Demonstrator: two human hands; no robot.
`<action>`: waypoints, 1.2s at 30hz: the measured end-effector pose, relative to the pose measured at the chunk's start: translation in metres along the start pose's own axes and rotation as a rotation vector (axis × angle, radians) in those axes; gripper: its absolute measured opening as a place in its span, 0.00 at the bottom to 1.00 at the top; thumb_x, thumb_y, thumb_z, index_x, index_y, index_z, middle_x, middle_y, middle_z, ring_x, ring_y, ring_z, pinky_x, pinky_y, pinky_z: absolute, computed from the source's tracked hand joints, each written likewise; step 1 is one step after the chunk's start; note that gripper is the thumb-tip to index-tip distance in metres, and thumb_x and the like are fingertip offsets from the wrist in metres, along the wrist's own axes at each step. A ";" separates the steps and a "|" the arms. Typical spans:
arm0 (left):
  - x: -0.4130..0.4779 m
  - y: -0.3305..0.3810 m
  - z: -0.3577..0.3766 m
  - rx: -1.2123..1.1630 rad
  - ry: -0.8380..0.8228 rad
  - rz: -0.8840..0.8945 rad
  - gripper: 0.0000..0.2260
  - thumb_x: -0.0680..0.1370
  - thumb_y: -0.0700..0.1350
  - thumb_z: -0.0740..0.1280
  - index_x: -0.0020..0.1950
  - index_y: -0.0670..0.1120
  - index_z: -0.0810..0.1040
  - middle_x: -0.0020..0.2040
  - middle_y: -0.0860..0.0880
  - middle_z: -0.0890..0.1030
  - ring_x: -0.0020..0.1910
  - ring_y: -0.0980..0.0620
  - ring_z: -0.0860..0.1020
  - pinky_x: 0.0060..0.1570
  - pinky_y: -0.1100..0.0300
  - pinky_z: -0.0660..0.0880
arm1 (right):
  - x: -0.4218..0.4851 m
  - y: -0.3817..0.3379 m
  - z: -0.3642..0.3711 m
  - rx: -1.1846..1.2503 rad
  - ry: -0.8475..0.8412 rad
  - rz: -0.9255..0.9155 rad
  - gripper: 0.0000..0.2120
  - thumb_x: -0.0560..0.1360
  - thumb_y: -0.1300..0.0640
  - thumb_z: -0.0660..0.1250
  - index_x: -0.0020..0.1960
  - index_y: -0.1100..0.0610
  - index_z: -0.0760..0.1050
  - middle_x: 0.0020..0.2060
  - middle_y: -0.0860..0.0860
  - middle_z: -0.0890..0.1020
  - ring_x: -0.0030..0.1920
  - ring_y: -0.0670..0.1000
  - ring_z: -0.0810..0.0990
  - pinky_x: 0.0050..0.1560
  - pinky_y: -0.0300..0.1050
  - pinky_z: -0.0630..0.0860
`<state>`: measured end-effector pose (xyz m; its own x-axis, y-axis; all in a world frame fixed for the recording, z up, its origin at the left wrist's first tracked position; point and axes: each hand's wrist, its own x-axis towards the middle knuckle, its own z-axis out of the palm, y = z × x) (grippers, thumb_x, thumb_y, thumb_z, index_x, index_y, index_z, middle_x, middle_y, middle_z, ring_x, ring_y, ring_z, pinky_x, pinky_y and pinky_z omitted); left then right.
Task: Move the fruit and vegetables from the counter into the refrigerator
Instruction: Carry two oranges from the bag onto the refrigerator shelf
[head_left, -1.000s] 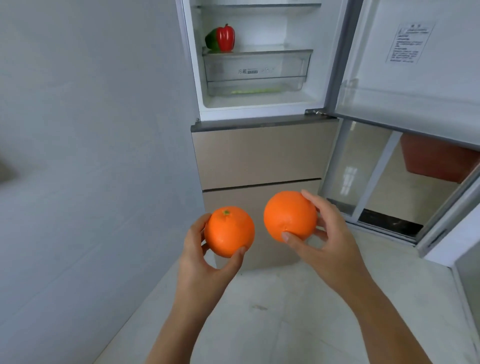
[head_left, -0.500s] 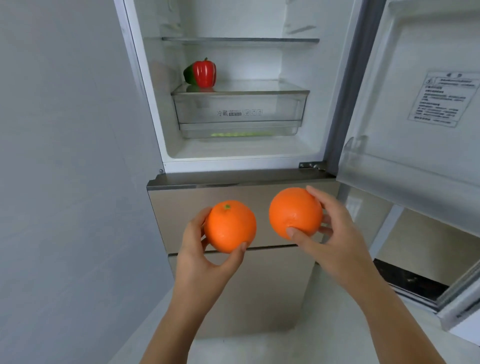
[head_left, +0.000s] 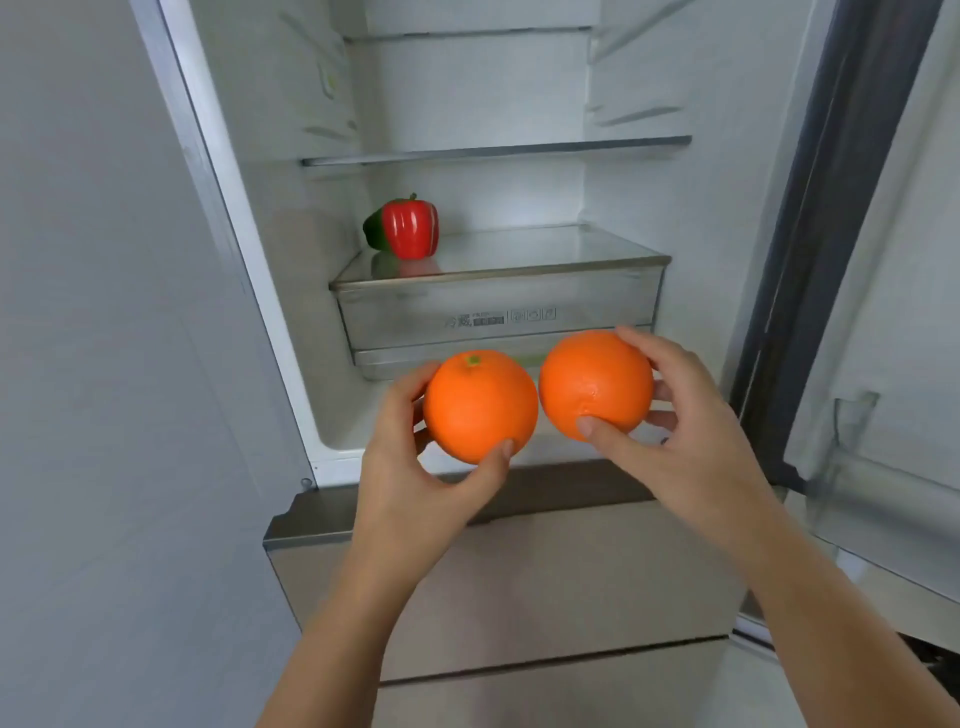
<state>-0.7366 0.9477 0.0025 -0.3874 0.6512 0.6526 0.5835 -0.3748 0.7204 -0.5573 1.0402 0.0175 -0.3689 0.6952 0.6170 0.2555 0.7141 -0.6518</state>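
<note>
My left hand (head_left: 415, 483) grips an orange (head_left: 480, 408) with a small green stem spot on top. A second orange (head_left: 595, 384) sits in my right hand (head_left: 680, 441), fingers curled round it. Both oranges are side by side in front of the open refrigerator (head_left: 270, 270), just before its lower opening. Inside, a red bell pepper (head_left: 411, 228) stands on the glass shelf (head_left: 519, 249) at the left, with a green pepper (head_left: 375, 235) half hidden behind it.
A clear crisper drawer (head_left: 498, 312) sits under the glass shelf. Two more shelves are higher up. The open fridge door (head_left: 893, 312) stands at the right with a door bin. Closed beige freezer drawers (head_left: 545, 582) lie below. A grey wall (head_left: 104, 364) borders the left.
I have come closer to the refrigerator and both oranges have risen from the freezer drawer level to the front of the fridge compartment. The grips are unchanged.
</note>
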 end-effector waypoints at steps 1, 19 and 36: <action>0.020 -0.002 -0.002 -0.014 -0.002 0.025 0.29 0.61 0.58 0.70 0.60 0.60 0.66 0.59 0.65 0.69 0.57 0.64 0.71 0.47 0.72 0.73 | 0.017 -0.001 0.002 -0.013 0.020 -0.020 0.32 0.65 0.51 0.74 0.58 0.32 0.58 0.57 0.36 0.61 0.56 0.41 0.66 0.47 0.29 0.64; 0.242 0.002 -0.011 -0.046 0.074 0.301 0.27 0.58 0.60 0.70 0.55 0.63 0.67 0.56 0.61 0.73 0.52 0.66 0.74 0.42 0.74 0.73 | 0.233 0.000 -0.002 -0.130 0.158 -0.377 0.35 0.65 0.54 0.75 0.62 0.35 0.58 0.59 0.41 0.63 0.54 0.34 0.67 0.48 0.26 0.64; 0.391 -0.010 -0.016 0.256 -0.163 0.053 0.25 0.67 0.45 0.75 0.60 0.50 0.68 0.57 0.50 0.71 0.54 0.50 0.74 0.49 0.56 0.74 | 0.421 0.014 -0.003 -0.216 -0.217 -0.256 0.32 0.67 0.55 0.74 0.65 0.42 0.63 0.62 0.48 0.66 0.56 0.49 0.69 0.51 0.42 0.67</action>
<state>-0.9054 1.1954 0.2538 -0.2442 0.7402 0.6265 0.7687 -0.2461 0.5904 -0.7062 1.3433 0.2698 -0.6197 0.4753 0.6245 0.3046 0.8790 -0.3668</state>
